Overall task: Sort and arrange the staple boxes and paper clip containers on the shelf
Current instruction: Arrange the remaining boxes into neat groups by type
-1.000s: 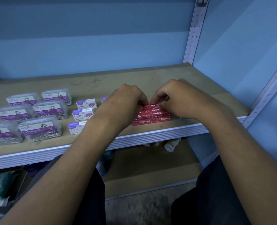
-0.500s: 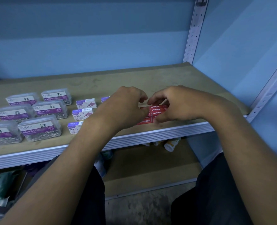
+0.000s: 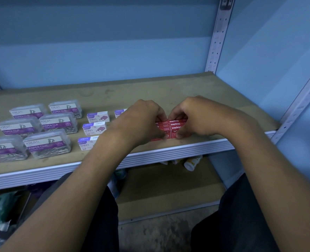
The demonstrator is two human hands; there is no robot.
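Setting: wooden shelf (image 3: pixel 196 88) on a perforated metal frame, seen from above and in front; blue wall behind.
Left hand (image 3: pixel 141 120): over the left part of the red staple boxes (image 3: pixel 174 125), fingers curled down onto them; fingertips hidden behind the knuckles, so exact contact not visible; judged to be gripping the block's left side.
Right hand (image 3: pixel 197 117): on the right part of the same block, fingers curled over the far edge and thumb at the near face, pinching it.
Red staple boxes: small cartons printed "Staples", packed edge to edge in one flat block near the front lip of the shelf, right of centre; count not readable under the hands.
Reason for the two-sided hold: probably to squeeze the cartons flush and square them as one unit, parallel to the shelf edge.
White-and-purple staple boxes (image 3: pixel 94 128): a loose column left of the hands, set apart from one another; one more partly hidden behind the left hand.
Paper clip containers (image 3: pixel 58 122): six clear lidded tubs with purple labels, in two columns at the far left, grouped by kind and well apart from the red block.
Layout logic: one kind per zone, left to right, labels up for reading.
Stage, as judged: paper clips sorted; red block under final alignment; purple boxes perhaps not yet closed up.
Lower shelf: a small bottle (image 3: pixel 191 163) lying on its side, other items indistinct.
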